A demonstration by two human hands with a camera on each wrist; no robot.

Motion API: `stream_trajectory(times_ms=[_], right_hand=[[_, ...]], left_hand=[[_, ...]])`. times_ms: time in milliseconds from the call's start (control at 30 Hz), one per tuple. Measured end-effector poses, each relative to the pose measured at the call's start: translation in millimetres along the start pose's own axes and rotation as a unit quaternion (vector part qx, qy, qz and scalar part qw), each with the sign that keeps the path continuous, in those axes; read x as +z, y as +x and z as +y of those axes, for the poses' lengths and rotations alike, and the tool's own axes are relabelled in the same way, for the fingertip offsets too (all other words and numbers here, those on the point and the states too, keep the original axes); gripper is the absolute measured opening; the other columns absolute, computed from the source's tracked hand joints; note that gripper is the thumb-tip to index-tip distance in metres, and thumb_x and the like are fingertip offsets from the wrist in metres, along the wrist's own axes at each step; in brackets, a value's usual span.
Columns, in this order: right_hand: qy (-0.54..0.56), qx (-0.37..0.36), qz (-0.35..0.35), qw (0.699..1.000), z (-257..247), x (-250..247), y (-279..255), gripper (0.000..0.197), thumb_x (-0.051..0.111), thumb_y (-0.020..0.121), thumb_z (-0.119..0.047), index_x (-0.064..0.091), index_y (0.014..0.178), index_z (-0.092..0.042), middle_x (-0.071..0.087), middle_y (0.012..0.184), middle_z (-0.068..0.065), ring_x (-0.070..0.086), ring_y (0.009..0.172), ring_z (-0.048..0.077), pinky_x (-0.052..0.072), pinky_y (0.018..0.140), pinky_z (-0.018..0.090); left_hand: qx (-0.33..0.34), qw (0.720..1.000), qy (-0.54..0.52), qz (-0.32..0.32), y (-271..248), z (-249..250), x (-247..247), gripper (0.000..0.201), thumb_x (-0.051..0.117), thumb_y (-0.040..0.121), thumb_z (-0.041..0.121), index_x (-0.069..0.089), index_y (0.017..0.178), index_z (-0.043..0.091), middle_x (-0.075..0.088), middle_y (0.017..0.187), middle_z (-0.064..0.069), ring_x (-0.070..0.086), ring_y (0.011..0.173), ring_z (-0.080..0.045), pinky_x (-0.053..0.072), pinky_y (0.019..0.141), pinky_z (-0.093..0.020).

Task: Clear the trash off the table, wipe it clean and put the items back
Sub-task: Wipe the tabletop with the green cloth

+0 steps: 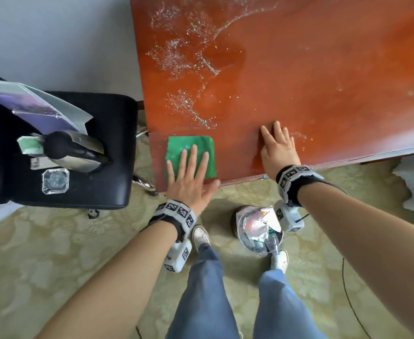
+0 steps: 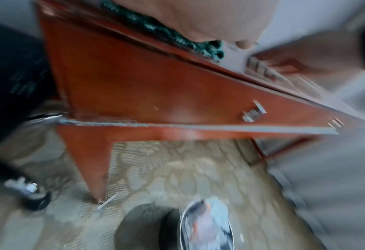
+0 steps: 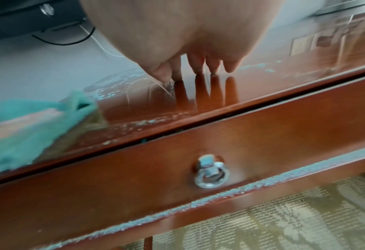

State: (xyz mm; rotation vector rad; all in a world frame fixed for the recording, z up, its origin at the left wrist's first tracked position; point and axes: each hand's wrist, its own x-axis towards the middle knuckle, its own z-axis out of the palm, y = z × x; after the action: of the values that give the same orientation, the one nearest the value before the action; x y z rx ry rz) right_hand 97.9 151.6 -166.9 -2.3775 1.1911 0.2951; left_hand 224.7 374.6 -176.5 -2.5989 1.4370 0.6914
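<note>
A green cloth (image 1: 191, 152) lies flat at the near left corner of the reddish wooden table (image 1: 311, 81). My left hand (image 1: 188, 177) presses on the cloth with straight, spread fingers; the cloth (image 2: 162, 30) shows dark under the palm in the left wrist view. My right hand (image 1: 278, 148) rests flat on the bare tabletop to the right, fingers (image 3: 196, 66) straight and touching the glossy surface (image 3: 263, 81). Wet, glittery smears (image 1: 183, 57) cover the table's left half. The cloth (image 3: 27, 121) sits blurred at left in the right wrist view.
A black chair (image 1: 78, 192) at left carries papers (image 1: 42, 104), a silver kettle (image 1: 78, 150) and a glass ashtray (image 1: 55, 181). A trash bin (image 1: 259, 228) full of wrappers stands on the carpet between my feet. A drawer with a ring pull (image 3: 211, 174) sits under the table edge.
</note>
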Motion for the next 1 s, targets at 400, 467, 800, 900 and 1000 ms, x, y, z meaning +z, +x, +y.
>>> stream_trajectory(times_ms=[400, 467, 800, 900, 1000], right_hand=[[0.035, 0.016, -0.009, 0.999, -0.2, -12.4, 24.6, 0.06, 0.031, 0.097, -0.016, 0.028, 0.153, -0.038, 0.004, 0.166, -0.001, 0.001, 0.152, 0.025, 0.004, 0.123, 0.045], [0.043, 0.034, -0.005, 0.998, 4.1, -18.9, 30.0, 0.06, 0.031, 0.097, -0.016, 0.028, 0.153, -0.038, 0.004, 0.166, 0.0, 0.001, 0.152, 0.025, 0.003, 0.123, 0.045], [0.01, -0.005, -0.018, 1.0, -4.5, -47.7, 97.9, 0.06, 0.031, 0.099, -0.018, 0.022, 0.156, -0.034, 0.0, 0.166, 0.006, -0.002, 0.152, 0.031, 0.004, 0.123, 0.05], [0.016, -0.007, -0.033, 0.999, -11.0, -60.7, 122.5, 0.058, 0.029, 0.1, -0.02, 0.021, 0.156, -0.035, -0.003, 0.166, 0.004, -0.004, 0.152, 0.029, 0.002, 0.123, 0.048], [0.017, -0.014, -0.039, 0.999, -15.8, -70.1, 145.2, 0.058, 0.028, 0.1, -0.021, 0.021, 0.155, -0.036, -0.004, 0.166, 0.004, -0.004, 0.152, 0.028, 0.001, 0.123, 0.048]], left_hand=[[-0.036, 0.999, -0.04, 0.008, 63.1, -47.4, -35.1, 0.068, -0.006, 0.096, 0.066, -0.017, 0.155, 0.035, -0.03, 0.161, 0.006, -0.023, 0.15, -0.018, -0.008, 0.12, -0.058], [-0.089, 0.993, -0.071, 0.008, 74.8, -31.8, -42.6, 0.073, -0.001, 0.094, 0.069, -0.015, 0.156, 0.033, -0.026, 0.163, 0.002, -0.021, 0.151, -0.022, -0.012, 0.119, -0.059], [0.143, 0.986, 0.079, -0.03, 116.3, -12.2, -58.2, 0.066, 0.006, 0.098, 0.065, -0.017, 0.154, 0.039, -0.03, 0.161, 0.009, -0.02, 0.151, -0.017, -0.009, 0.12, -0.055], [-0.011, 0.999, 0.021, -0.037, 164.4, -61.3, -97.7, 0.064, -0.001, 0.097, 0.064, -0.025, 0.151, 0.04, -0.04, 0.155, 0.01, -0.028, 0.147, -0.016, -0.009, 0.121, -0.055], [-0.092, 0.994, -0.008, -0.056, 188.9, -76.6, -118.4, 0.068, -0.002, 0.095, 0.066, -0.023, 0.153, 0.037, -0.034, 0.159, 0.005, -0.025, 0.149, -0.018, -0.004, 0.121, -0.058]])
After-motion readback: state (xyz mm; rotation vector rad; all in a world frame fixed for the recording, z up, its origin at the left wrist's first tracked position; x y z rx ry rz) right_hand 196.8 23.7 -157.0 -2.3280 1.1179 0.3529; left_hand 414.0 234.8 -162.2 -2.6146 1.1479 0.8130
